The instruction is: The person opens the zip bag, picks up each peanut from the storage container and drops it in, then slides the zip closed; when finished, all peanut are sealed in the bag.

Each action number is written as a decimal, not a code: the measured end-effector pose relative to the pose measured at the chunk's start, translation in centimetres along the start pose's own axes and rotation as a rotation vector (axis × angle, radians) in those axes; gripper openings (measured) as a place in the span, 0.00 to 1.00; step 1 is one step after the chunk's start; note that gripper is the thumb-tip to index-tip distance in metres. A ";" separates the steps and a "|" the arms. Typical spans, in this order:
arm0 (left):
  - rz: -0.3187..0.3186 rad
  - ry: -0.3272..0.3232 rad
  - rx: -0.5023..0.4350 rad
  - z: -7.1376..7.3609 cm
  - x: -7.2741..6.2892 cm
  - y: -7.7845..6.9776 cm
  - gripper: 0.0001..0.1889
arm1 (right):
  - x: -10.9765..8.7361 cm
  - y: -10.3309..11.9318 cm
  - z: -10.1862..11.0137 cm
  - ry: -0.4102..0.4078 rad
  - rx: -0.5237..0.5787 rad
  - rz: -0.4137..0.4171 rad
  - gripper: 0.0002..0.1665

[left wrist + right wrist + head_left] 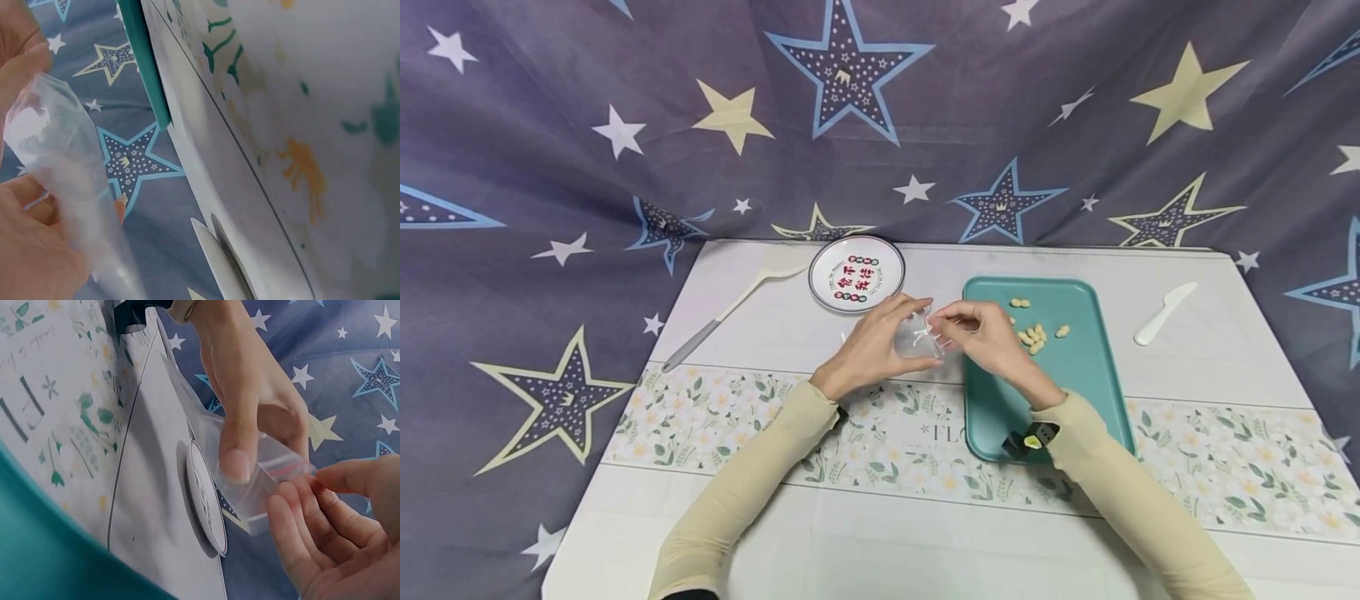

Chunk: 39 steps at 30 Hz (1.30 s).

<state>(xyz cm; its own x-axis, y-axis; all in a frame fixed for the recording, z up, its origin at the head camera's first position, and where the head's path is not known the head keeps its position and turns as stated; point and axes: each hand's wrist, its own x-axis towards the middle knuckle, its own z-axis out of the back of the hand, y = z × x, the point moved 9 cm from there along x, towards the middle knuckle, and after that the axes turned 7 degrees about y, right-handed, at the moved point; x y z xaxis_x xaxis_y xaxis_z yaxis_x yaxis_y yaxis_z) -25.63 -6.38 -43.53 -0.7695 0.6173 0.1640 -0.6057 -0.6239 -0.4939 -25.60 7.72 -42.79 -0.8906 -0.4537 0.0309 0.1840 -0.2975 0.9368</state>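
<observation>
A clear plastic zip bag [913, 338] is held up over the table between both hands. Its mouth, with a thin red line along it in the right wrist view, faces my right hand [988, 337]. My left hand [868, 343] grips the bag's body, thumb on one side and fingers on the other. At the mouth's edge, the right thumb and fingertips pinch the plastic. In the left wrist view the bag [65, 134] hangs down past the left palm. Several unshelled peanuts [1034, 339] lie on the teal tray [1067, 400], just beyond the right hand.
Behind the left hand sits a white plate [823, 292] with a dark rim and red lettering. A pale spatula [730, 310] with a grey handle lies at the left, and a white plastic knife [1165, 313] at the right. A starred cloth [925, 108] hangs behind the table.
</observation>
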 end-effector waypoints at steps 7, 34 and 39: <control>-0.017 -0.003 0.008 0.2 0.0 0.1 0.49 | -0.6 -1.6 1.5 -0.010 0.010 -0.073 0.14; 0.028 0.044 0.016 0.0 -0.3 1.0 0.49 | -6.5 -9.3 10.8 -0.120 -0.190 -0.274 0.18; 0.028 0.047 0.017 -0.2 -0.4 1.0 0.48 | -7.2 -9.7 12.5 -0.163 -0.261 -0.302 0.19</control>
<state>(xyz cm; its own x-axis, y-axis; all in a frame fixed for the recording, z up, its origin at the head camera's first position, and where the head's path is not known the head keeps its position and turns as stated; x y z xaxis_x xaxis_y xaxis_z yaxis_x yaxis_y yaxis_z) -25.88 -7.18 -44.30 -0.7760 0.6212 0.1095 -0.5877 -0.6489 -0.4832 -26.18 24.36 -47.78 -0.9708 -0.1815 -0.1567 -0.0142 -0.6087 0.7933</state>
